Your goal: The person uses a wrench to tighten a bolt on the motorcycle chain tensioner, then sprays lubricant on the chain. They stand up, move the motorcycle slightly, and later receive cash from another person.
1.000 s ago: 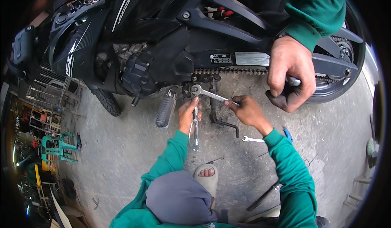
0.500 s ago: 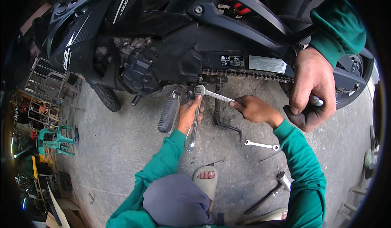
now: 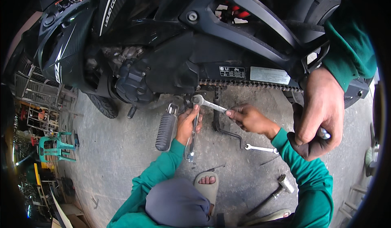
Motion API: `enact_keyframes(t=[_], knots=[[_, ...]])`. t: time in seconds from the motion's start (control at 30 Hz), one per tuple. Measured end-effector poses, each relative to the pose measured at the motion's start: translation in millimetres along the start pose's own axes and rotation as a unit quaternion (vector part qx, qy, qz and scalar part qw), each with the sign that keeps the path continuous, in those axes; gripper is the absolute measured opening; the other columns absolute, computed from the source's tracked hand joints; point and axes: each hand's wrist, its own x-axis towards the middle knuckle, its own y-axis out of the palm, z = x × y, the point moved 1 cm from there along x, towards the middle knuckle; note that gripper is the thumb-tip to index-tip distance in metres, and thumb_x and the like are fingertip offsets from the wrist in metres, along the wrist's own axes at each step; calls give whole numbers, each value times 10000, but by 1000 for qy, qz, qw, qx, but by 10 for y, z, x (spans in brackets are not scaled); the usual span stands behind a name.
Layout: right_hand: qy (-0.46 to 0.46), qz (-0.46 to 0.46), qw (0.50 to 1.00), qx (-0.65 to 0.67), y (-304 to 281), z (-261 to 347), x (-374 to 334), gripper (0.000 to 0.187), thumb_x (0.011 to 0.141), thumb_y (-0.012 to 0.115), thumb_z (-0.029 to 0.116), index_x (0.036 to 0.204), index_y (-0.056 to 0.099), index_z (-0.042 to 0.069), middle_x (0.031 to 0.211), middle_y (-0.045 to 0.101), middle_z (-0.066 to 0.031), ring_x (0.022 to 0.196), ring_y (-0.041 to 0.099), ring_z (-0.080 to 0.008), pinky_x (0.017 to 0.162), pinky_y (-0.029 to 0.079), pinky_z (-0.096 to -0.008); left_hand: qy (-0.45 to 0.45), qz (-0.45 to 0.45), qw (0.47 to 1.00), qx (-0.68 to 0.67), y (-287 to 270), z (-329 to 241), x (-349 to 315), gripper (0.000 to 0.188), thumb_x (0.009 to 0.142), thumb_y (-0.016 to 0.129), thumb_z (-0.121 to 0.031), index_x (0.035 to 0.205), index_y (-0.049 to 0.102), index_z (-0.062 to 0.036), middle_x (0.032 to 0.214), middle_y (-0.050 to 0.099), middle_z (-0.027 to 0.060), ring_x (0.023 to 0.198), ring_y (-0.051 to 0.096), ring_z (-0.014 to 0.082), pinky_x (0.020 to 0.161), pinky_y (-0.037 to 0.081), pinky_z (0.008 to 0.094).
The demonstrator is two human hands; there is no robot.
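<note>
My right hand [image 3: 253, 119] grips the handle of a silver wrench [image 3: 212, 106], which slants slightly down to the right. Its round head sits at the motorcycle's [image 3: 175, 61] underside, just behind the footpeg [image 3: 165, 132]. My left hand [image 3: 187, 125] is closed beneath that head, with its thumb or a finger against it. From the same hand a shiny long metal tool [image 3: 191, 142] points down; its upper end is hidden by the fingers. At the right, another person's hand [image 3: 319, 112] in a green sleeve is closed round a small metal piece, mostly hidden.
A bent black stand lever [image 3: 228, 130] reaches down beside my right hand. On the concrete floor lie a second wrench [image 3: 260, 148] and a hammer [image 3: 285, 184]. The drive chain [image 3: 252, 84] runs just above. A green plastic chair [image 3: 55, 148] stands at far left.
The view has shifted, and the motorcycle sits a little farther left in it. The other person's hand appears lower. Both my hands keep their hold, with the wrench at nearly the same angle.
</note>
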Motion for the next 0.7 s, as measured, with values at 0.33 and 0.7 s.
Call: enact_keyframes(t=[0.33,0.7], knots=[[-84,-183,977,64,812,-310,-73,451,1041,575,396,837,632,-3,621,487,-41,607,437,-136,582,395,-344,-2,-3,1000,-19,-10,2,4,451,1043,509,-484,957,587,-48,750,552,41,492,501,134,450,383,280],[-32,-318,927,195,1865,-422,203,482,1059,523,411,848,607,-15,630,500,-63,617,483,-153,582,407,-358,-17,-1,1000,-3,-101,32,4,513,1024,508,-559,932,586,-60,738,557,43,529,512,144,486,397,291]])
